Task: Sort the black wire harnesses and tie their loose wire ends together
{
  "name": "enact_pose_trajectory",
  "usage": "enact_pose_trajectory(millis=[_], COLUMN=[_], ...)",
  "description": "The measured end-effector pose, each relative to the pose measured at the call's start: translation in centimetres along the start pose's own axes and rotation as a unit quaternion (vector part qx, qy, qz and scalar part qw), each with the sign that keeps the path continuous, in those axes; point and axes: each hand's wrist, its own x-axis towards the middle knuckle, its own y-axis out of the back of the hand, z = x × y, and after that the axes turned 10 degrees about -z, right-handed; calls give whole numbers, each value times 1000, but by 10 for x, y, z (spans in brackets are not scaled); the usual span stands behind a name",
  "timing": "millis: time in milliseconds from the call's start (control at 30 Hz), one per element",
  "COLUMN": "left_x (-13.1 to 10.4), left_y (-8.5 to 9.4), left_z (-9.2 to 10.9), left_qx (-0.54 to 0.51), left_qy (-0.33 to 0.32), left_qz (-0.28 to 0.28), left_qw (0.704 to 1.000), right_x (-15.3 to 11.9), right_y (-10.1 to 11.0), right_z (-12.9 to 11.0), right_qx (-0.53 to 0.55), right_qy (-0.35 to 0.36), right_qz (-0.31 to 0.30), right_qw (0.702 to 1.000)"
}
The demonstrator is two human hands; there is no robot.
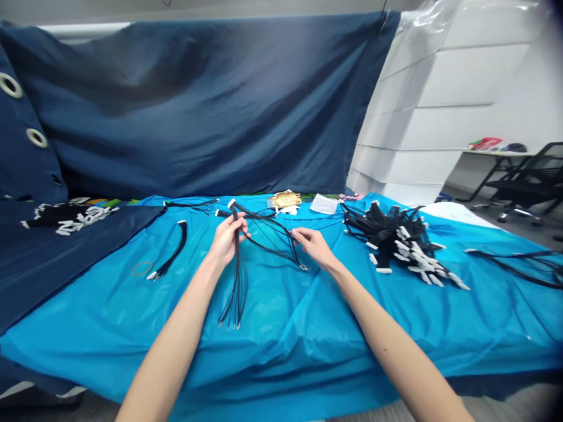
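My left hand (227, 239) is closed on a black cable bundle (238, 281), whose white connector shows above the fingers and whose loose wire ends hang down toward me. Another black cable bundle (277, 251) loops across from beside my left hand, its white connector just behind that hand. My right hand (313, 245) pinches the wires of this looped bundle at its right side. Their metal-tipped ends lie just below the right fingertips, over the blue sheet (272, 351).
A big pile of black cables with white connectors (396, 234) lies to the right, a smaller pile (70, 217) at far left. One short cable (176, 252) and a rubber band (142, 269) lie left. Gold packaging (285, 199) and white paper (324, 204) sit behind.
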Motion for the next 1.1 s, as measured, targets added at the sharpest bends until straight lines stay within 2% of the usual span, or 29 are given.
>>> enact_pose_trajectory(millis=[100, 200, 333, 433, 533, 733, 800, 900, 967, 1033, 1100], left_x=[0, 0, -3, -4, -4, -5, -5, -5, -5, -5, -5], left_y=[1, -1, -6, -8, -8, -10, -11, -11, -10, -10, -10], left_z=[0, 3, 10, 14, 16, 20, 20, 20, 19, 18, 18], left_qx=[4, -8, -67, -125, -161, -186, -194, -194, -194, -195, -192], left_qy=[16, 25, 58, 94, 96, 103, 102, 106, 104, 102, 101], left_qz=[17, 9, 10, -3, -32, -23, -19, -16, -18, -25, -29], left_qw=[1000, 1000, 996, 988, 982, 977, 976, 975, 975, 975, 976], right_x=[1, 3, 4, 4, 3, 0, -3, -11, -17, -24, -27], right_y=[2, 4, 8, 11, 9, -9, -15, -22, -28, -35, -42], right_z=[1, 2, 4, 5, 6, 7, 5, -2, -9, -17, -24], right_qx=[8, -12, -37, -57, -103, -190, -206, -226, -240, -242, -226], right_qy=[17, 39, 73, 74, 82, 107, 148, 232, 277, 293, 281], right_qz=[14, 56, 117, 141, 119, -45, -38, 60, 93, 62, -7], right_qw=[1000, 998, 990, 986, 984, 975, 966, 944, 926, 923, 933])
